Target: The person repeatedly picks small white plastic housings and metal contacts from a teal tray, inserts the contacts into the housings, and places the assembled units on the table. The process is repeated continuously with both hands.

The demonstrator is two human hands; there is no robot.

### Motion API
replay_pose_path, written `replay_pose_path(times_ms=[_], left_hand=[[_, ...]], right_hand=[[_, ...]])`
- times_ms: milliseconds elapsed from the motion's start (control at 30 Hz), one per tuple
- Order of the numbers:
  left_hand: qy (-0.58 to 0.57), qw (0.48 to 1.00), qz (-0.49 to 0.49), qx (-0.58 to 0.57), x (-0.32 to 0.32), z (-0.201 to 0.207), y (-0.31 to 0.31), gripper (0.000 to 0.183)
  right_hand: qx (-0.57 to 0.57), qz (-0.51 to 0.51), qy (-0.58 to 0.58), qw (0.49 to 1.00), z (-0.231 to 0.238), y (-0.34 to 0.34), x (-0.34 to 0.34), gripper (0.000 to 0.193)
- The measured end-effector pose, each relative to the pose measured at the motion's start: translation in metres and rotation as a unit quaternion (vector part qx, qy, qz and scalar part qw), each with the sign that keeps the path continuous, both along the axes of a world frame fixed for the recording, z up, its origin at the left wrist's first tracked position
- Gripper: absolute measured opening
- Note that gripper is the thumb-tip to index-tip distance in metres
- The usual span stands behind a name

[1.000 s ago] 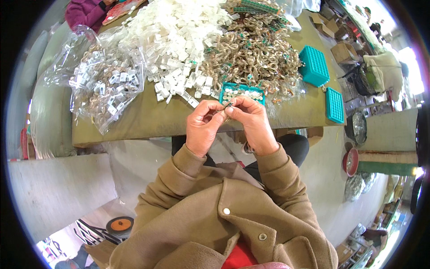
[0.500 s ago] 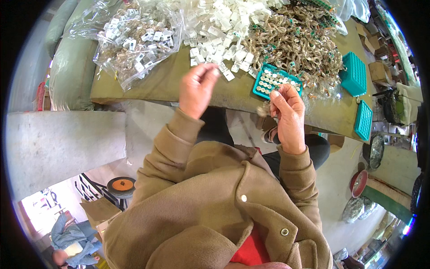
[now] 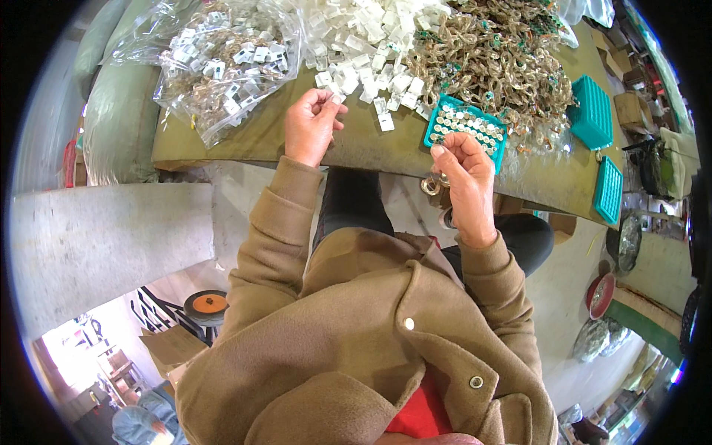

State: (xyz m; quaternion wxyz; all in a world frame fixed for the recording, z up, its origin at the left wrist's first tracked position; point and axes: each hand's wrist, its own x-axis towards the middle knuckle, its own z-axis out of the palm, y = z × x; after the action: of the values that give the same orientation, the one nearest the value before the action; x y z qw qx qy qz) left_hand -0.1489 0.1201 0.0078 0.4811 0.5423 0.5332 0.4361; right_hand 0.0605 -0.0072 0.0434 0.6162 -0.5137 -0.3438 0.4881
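Observation:
My left hand [image 3: 310, 127] is closed in a pinch at the near edge of a heap of white translucent plastic cases [image 3: 360, 55]. Whatever lies between its fingertips is too small to make out. Over the table's front edge, my right hand [image 3: 469, 182] grips a small coiled clear wire [image 3: 429, 186], whose loop dangles below the fingers. Just beyond that hand is a teal tray [image 3: 498, 157] holding rows of small round whitish parts [image 3: 467, 122]. Behind the tray spreads a big pile of similar wire coils [image 3: 489, 59] with little green bits among them.
A clear plastic bag [image 3: 222, 81] of white cases and wires lies at the table's left. Stacked teal trays [image 3: 591, 111] and a single teal tray [image 3: 608, 190] sit at the right edge. A grey board [image 3: 111, 248] is at my left; a wheel [image 3: 205, 305] stands below it.
My left hand has drawn slightly left and nearer the white cases. My right hand has shifted a little left and lower, with the wire coil hanging from it.

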Motion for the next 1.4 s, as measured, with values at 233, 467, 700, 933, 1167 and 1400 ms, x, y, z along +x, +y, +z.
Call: replay_pose_path(times_ms=[233, 467, 700, 933, 1167, 1400], left_hand=[[-0.084, 0.967, -0.234, -0.051, 0.011, 0.035, -0.047, 0.016], [-0.151, 0.950, -0.253, -0.109, 0.046, 0.039, -0.063, 0.023], [-0.270, 0.932, -0.195, -0.144, 0.062, 0.026, -0.076, 0.040], [-0.257, 0.947, -0.176, -0.079, 0.063, 0.023, -0.074, 0.053], [-0.298, 0.926, -0.189, -0.135, 0.064, 0.019, -0.076, 0.041], [-0.267, 0.942, -0.173, -0.107, 0.067, 0.020, -0.079, 0.030]], right_hand=[[-0.012, 0.048, 0.283, 0.958, 0.005, 0.011, 0.012, 0.006], [-0.051, 0.071, 0.153, 0.984, 0.007, 0.000, 0.009, 0.004], [-0.007, -0.011, 0.017, 1.000, 0.005, -0.003, -0.006, 0.007], [-0.031, 0.043, 0.155, 0.987, 0.006, -0.004, 0.002, 0.009], [-0.048, 0.090, 0.268, 0.958, 0.004, -0.005, 0.009, 0.006], [-0.034, 0.055, 0.208, 0.976, 0.001, -0.005, 0.007, 0.005]])
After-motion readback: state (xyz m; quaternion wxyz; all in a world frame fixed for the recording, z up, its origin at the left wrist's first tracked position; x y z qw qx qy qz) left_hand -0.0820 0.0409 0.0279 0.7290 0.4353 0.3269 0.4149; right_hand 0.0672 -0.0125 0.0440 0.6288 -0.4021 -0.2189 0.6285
